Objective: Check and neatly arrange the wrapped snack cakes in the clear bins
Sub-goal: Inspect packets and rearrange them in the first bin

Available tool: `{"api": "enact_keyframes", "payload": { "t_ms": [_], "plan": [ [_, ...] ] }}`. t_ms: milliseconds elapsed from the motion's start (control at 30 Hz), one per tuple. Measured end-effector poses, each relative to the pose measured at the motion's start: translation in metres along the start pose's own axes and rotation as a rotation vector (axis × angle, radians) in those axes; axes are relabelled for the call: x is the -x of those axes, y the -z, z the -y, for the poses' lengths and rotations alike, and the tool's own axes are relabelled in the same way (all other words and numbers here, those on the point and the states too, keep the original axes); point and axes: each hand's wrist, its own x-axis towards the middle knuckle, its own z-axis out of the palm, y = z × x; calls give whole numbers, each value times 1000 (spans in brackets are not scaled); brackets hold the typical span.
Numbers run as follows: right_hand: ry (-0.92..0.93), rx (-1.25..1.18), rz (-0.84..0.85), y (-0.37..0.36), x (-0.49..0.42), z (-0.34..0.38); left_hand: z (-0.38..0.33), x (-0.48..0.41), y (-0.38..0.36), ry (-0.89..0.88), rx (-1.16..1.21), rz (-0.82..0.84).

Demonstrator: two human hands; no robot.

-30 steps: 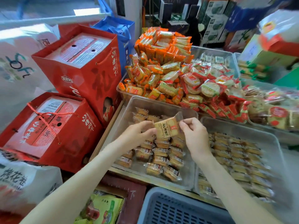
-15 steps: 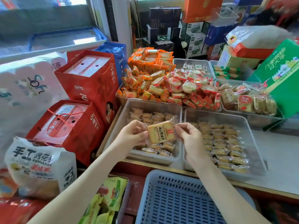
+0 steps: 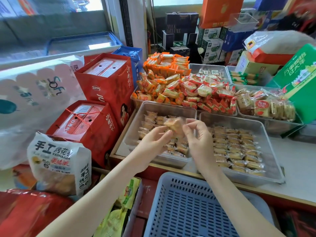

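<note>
At frame centre, the left grip (image 3: 153,140) pinches one wrapped snack cake (image 3: 173,125) above the left clear bin (image 3: 131,134). The right grip (image 3: 199,135) pinches its other end. This looks like the checking step; next, it needs laying squarely into a row.

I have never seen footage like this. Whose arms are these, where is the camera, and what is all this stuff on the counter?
There is no machine here. These are a person's two bare arms, filmed by one wide-angle camera worn on their head, looking forward and down. The left hand and right hand pinch one wrapped snack cake between them. They hold it above the left clear bin, which contains rows of similar cakes. The right clear bin beside it holds more rows. Heaped orange packets lie behind the bins, and red gift boxes stand to the left. A blue slotted basket sits nearest the camera.
</note>
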Motion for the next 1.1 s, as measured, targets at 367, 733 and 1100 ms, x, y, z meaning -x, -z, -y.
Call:
{"api": "enact_keyframes", "payload": {
  "t_ms": [367,733,1100],
  "plan": [
    [86,59,126,-1,4,-2,12,-1,15,15,518,-17],
    [-345,-203,285,-5,-34,-17,26,-24,42,110,449,120],
    [-381,104,232,-39,-95,-62,50,-101,68,191,315,17]
  ]
}}
